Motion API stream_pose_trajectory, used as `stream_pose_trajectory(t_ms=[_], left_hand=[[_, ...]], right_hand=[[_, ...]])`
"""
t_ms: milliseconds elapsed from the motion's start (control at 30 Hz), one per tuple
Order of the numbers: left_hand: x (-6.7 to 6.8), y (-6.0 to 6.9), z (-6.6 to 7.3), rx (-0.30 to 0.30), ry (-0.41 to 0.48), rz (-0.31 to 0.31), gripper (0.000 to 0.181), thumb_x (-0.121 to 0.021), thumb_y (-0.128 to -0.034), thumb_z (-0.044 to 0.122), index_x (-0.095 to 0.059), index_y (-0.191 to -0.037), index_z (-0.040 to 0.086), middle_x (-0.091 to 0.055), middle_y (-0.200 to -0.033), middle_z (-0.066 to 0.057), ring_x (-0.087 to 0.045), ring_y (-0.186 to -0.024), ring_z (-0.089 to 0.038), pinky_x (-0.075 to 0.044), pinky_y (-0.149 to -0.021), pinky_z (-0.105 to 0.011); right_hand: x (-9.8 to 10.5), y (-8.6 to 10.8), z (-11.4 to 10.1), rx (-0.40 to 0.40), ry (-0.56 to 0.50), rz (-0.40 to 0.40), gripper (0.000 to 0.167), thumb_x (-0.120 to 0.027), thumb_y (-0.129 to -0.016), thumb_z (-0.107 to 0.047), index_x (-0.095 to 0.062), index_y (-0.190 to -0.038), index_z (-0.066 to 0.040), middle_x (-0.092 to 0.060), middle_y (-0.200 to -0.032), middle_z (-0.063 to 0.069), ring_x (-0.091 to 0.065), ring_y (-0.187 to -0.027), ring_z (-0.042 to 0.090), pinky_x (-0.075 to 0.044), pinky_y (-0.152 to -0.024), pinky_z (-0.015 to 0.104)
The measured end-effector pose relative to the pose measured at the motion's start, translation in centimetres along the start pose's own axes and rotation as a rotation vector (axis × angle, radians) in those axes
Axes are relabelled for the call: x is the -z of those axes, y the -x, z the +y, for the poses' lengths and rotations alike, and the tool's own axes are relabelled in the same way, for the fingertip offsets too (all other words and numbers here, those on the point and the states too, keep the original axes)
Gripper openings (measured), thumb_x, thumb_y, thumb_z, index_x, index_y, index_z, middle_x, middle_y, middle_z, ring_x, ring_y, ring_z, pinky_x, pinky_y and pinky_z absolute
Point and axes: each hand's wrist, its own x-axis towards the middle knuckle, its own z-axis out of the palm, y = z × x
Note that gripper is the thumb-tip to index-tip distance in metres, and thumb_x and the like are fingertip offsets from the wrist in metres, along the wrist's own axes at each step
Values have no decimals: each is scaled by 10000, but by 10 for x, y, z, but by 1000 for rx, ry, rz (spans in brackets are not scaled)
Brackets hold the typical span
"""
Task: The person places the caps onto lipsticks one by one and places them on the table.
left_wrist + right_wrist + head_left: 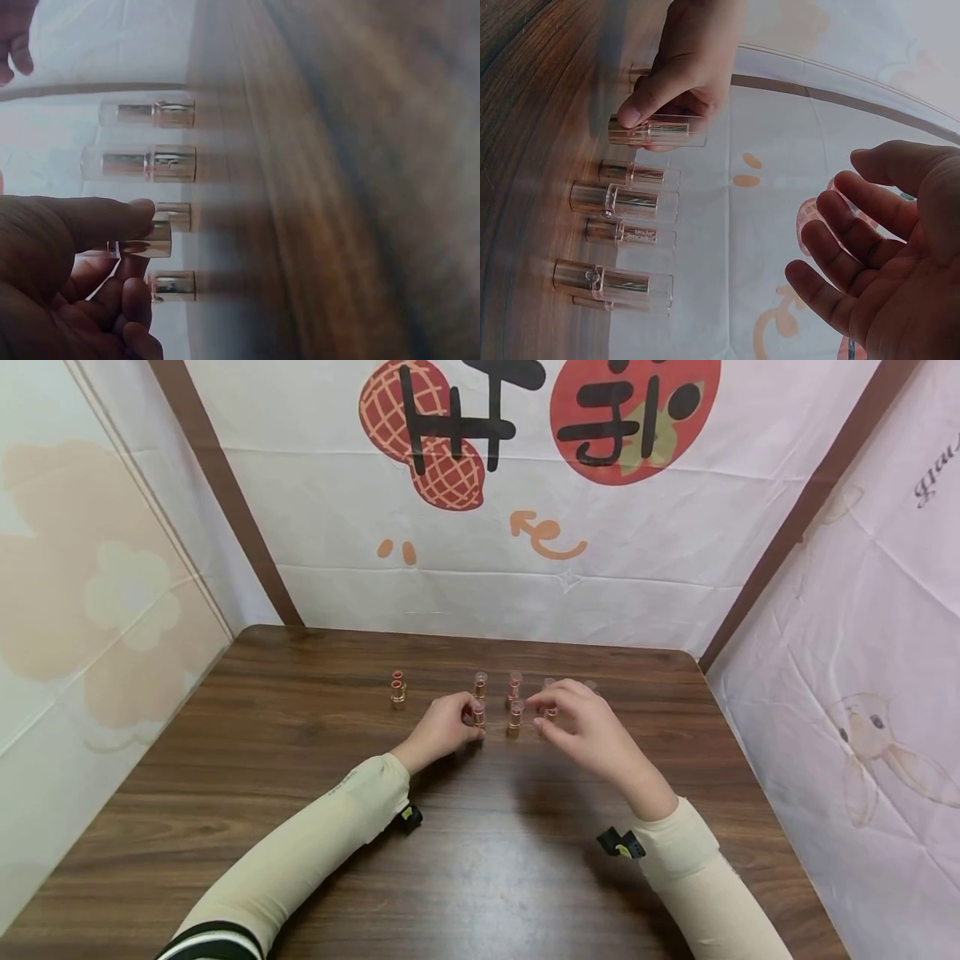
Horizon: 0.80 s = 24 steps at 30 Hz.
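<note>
My left hand [444,728] pinches a lipstick tube [660,133] between thumb and fingers. The tube has a gold base and a clear cap, and stands upright; whether its base touches the table cannot be told. Right of it, another lipstick tube [515,718] stands in the front row. My right hand [588,727] hovers near the right end of the rows, its fingers loosely bent and apart, holding nothing. It partly hides a lipstick tube [551,713] in the head view. Behind the front row stand more tubes, including one tube [515,687] with a clear cap.
Two small gold tubes [398,695] with reddish tops stand apart at the left, one behind the other. All stand on a dark brown wooden table [450,877]. Printed white cloth [480,597] hangs behind the table and along both sides.
</note>
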Motion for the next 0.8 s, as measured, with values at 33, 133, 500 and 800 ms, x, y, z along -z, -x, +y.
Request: stream_pose_trajectory(t_ms=[33, 133, 500, 800], left_hand=[[0, -1, 0, 6, -4, -3, 279, -864, -800, 110, -657, -986, 122, -706, -919, 5, -669, -879, -170, -536, -821, -365], [0, -5, -2, 25, -6, -15, 279, -866, -802, 105, -654, -983, 119, -711, -921, 6, -681, -912, -179, -540, -846, -380], [-1, -14, -4, 59, -51, -38, 302, -884, -782, 119, -647, -969, 130, -670, -893, -10, -610, -840, -195, -503, -803, -377], [-1, -18, -3, 72, -81, -52, 312, -890, -776, 127, -653, -978, 121, -688, -934, -16, -631, -879, -197, -515, -843, -387]], right_hand=[[0, 0, 0, -1, 0, 2, 267, -749, -939, -133, -717, -1199, -185, -662, -1173, -24, -610, -1060, 165, -504, -926, 419], [2, 1, 0, -14, 0, 5, 255, -743, -948, -153, -718, -1197, -201, -658, -1171, -44, -588, -1051, 132, -498, -918, 406], [9, -1, 1, 4, 13, 31, 225, -728, -957, -175, -724, -1181, -188, -658, -1175, -46, -617, -1108, 181, -511, -936, 410], [13, -1, 1, 12, -11, 46, 225, -734, -950, -148, -728, -1174, -163, -664, -1187, -36, -634, -1059, 180, -531, -894, 424]])
